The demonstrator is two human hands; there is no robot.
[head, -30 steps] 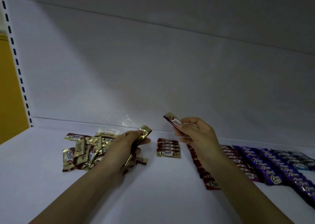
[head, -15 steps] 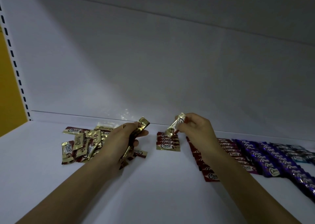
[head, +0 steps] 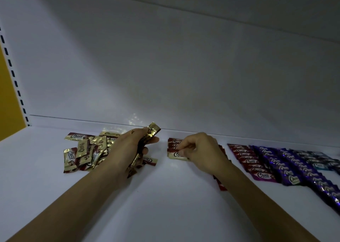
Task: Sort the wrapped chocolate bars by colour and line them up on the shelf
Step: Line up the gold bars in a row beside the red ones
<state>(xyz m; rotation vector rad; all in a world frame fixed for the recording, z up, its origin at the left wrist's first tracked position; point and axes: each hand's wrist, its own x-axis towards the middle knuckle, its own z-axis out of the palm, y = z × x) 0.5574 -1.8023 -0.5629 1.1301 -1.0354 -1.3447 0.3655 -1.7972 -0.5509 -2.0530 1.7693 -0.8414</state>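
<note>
When Placing Foil-Wrapped Bars: Hold by the Edges

While the right hand [head: 200, 149] pinches a gold bar [head: 174, 155] at the front of the short row [head: 173, 142] on the shelf [head: 165, 195], the left hand [head: 128, 149] grips a gold bundle [head: 153, 131] beside the loose pile [head: 86, 151]. Bars appear light, crinkly and slippery; pinch the long edges.

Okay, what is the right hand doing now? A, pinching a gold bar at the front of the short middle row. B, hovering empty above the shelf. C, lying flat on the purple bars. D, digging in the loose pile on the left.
A: the right hand has its fingertips curled onto a gold bar that lies on the shelf at the near end of the short row.
</note>
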